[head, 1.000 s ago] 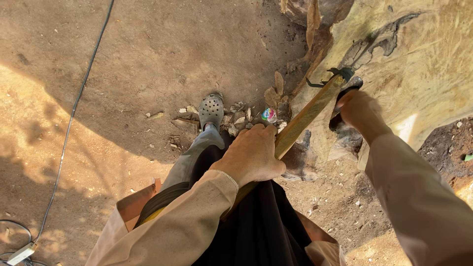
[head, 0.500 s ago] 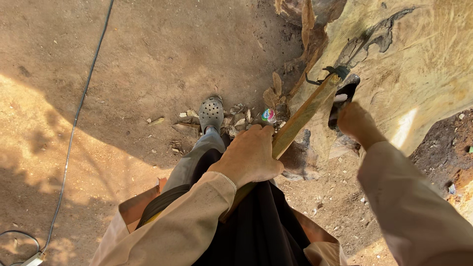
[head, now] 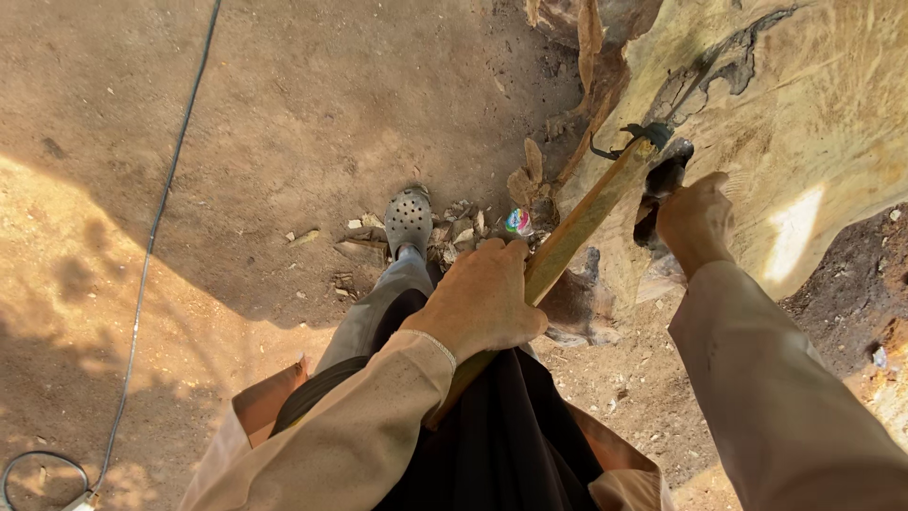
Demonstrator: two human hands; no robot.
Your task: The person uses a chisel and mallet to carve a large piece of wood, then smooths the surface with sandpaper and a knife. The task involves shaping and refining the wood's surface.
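Since the earlier frames the right hand [head: 695,220] has drawn back slightly toward the frame centre, while the left hand [head: 484,301] has kept its place on the long yellow-brown wooden handle [head: 577,225].

Left: a thin dark cable [head: 161,237] trails down the bare earth ground [head: 284,104] and is a likely trip hazard.

Centre: a grey perforated clog [head: 408,220] stands among loose wood chips [head: 463,232], directly under the handle; a slip could probably bring the tool down on the foot. The left grip is closed around mid-handle.

Upper right: the handle's dark metal hooked head [head: 643,135] meets the pale, rough-hewn log [head: 804,123]. The right hand is curled just beside the head at a dark cavity [head: 662,180]; a glancing stroke might catch it. What it holds cannot be told. The handle's lower end is hidden by the dark garment [head: 501,445], and the small multicoloured object [head: 517,222] is unidentifiable.
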